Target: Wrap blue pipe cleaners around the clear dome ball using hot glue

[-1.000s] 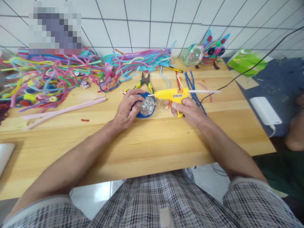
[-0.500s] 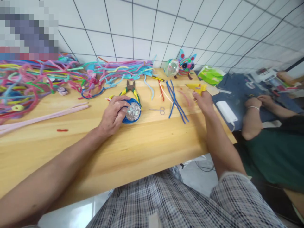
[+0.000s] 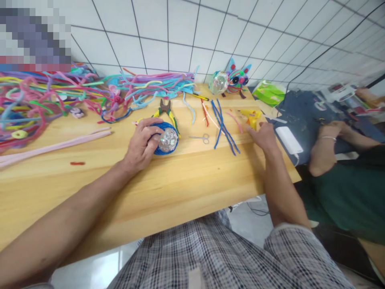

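My left hand (image 3: 142, 146) is wrapped round the left side of a blue coiled ring (image 3: 162, 151) with a shiny, silvery clear piece (image 3: 169, 139) in its middle. Right behind the ring lie pliers (image 3: 165, 106) with yellow and green handles. At the table's right side my right hand (image 3: 264, 135) has its thumb and fingers at the handle of a yellow glue gun (image 3: 252, 115), whose nozzle points left. Between the hands are small scissors (image 3: 203, 138) and crossed blue fuzzy stems (image 3: 221, 126).
Colourful fuzzy stems (image 3: 162, 84) are heaped along the wall. A clear ball (image 3: 219, 82) and a decorated figure (image 3: 238, 79) stand at the back, near a green packet (image 3: 270, 93). A white power strip (image 3: 289, 139) lies on the right, near another person's forearms (image 3: 323, 148).
My right hand has moved slightly right and down, and the glue gun sits lower, near the tabletop. My left hand stays on the blue ring.
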A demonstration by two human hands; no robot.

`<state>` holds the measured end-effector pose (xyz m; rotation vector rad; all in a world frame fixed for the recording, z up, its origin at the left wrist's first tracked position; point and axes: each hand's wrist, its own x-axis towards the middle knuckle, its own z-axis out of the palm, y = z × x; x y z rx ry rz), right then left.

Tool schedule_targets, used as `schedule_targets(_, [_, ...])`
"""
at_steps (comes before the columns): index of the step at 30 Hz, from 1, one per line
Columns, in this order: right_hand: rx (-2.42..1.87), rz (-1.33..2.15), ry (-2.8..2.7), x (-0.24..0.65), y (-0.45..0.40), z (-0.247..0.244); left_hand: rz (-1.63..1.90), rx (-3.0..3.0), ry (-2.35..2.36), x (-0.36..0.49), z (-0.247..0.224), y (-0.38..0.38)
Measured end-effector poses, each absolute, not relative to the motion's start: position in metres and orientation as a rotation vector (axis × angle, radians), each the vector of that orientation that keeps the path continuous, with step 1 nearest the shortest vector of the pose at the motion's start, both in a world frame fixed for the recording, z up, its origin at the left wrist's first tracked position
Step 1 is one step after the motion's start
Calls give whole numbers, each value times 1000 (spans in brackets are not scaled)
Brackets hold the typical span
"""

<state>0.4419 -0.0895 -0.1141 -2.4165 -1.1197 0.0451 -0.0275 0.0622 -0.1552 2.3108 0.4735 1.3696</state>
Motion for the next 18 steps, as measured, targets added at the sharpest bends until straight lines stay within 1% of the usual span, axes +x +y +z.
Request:
schedule_targets(3, [-2428, 15, -1204, 411, -110, -99, 1366, 2327, 481, -29, -155, 62])
schedule_targets(6, [-2309, 148, -1436, 367, -112, -94, 1354, 2320, 493, -29, -156, 62])
schedule_targets(9, [-2172, 272, -1648, 324, -92, -99, 1357, 2313, 520, -29, -157, 63])
schedule_targets(12, [-1993, 227, -1962, 292, -62, -108, 1372, 2316, 536, -28, -157, 62])
schedule_targets(15, [-2049, 214, -2189, 275, -36, -112, 1394, 2329, 518, -27, -157, 59])
schedule_targets(18, [-2111, 285, -2254, 268, -22, -110, 1378, 2304, 518, -26, -157, 58])
